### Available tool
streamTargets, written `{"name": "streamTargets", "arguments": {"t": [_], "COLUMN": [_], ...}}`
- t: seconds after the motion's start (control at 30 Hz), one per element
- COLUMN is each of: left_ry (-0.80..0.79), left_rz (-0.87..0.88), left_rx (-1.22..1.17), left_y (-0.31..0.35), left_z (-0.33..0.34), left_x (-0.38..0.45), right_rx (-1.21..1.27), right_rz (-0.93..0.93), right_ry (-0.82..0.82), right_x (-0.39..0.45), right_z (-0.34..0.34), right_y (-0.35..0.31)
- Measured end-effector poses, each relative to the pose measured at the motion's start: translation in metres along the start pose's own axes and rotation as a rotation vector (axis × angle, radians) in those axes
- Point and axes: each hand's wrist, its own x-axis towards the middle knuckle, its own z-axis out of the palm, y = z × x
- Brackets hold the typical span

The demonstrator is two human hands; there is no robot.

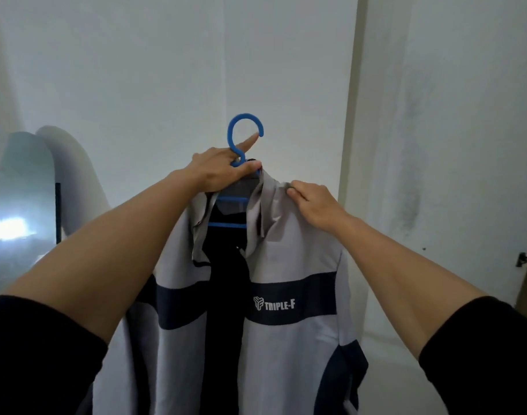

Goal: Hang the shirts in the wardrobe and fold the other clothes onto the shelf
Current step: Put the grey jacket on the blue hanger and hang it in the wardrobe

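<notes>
L hand (219, 170) grips hanger (244, 136), R hand (311, 205) pinches shirt (289, 253)

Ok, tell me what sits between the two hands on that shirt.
In the head view, the raised grey collar of the shirt lies between the left hand, gripping the blue hanger, and the right hand, pinching the shoulder fabric.
</notes>
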Motion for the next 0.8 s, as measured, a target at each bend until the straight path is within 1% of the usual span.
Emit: {"name": "streamTargets", "arguments": {"t": [0.13, 0.23, 0.3, 0.37, 0.4, 0.47, 0.53, 0.6, 0.67, 0.7, 0.73, 0.8], "left_ry": [0.035, 0.066, 0.036, -0.006, 0.007, 0.103, 0.223, 0.293, 0.316, 0.321, 0.326, 0.339], "left_rz": [-0.015, 0.023, 0.083, 0.149, 0.174, 0.207, 0.199, 0.193, 0.215, 0.234, 0.254, 0.284], "left_rx": [-0.153, -0.286, -0.286, -0.21, -0.175, -0.14, -0.141, -0.134, -0.095, -0.081, -0.072, -0.063], "left_y": [0.009, 0.02, 0.021, 0.025, 0.031, 0.052, 0.081, 0.109, 0.136, 0.15, 0.166, 0.199], "left_z": [0.011, 0.021, 0.03, 0.042, 0.048, 0.056, 0.057, 0.057, 0.062, 0.065, 0.068, 0.077], "left_x": [0.01, 0.019, 0.02, 0.022, 0.025, 0.036, 0.049, 0.063, 0.079, 0.088, 0.095, 0.108], "right_rx": [0.011, -0.036, -0.097, -0.153, -0.177, -0.219, -0.245, -0.244, -0.273, -0.354, -0.459, -0.664], "right_rz": [0.092, 0.167, 0.229, 0.268, 0.277, 0.299, 0.319, 0.333, 0.301, 0.254, 0.184, 0.047], "right_ry": [0.09, 0.144, 0.206, 0.266, 0.288, 0.313, 0.35, 0.424, 0.521, 0.542, 0.532, 0.443], "right_x": [-0.01, -0.019, -0.026, -0.034, -0.038, -0.044, -0.049, -0.053, -0.06, -0.065, -0.069, -0.078], "right_z": [-0.008, -0.027, -0.047, -0.07, -0.083, -0.108, -0.131, -0.151, -0.169, -0.176, -0.182, -0.188], "right_y": [0.021, 0.044, 0.064, 0.083, 0.09, 0.103, 0.117, 0.132, 0.14, 0.142, 0.143, 0.148]}}
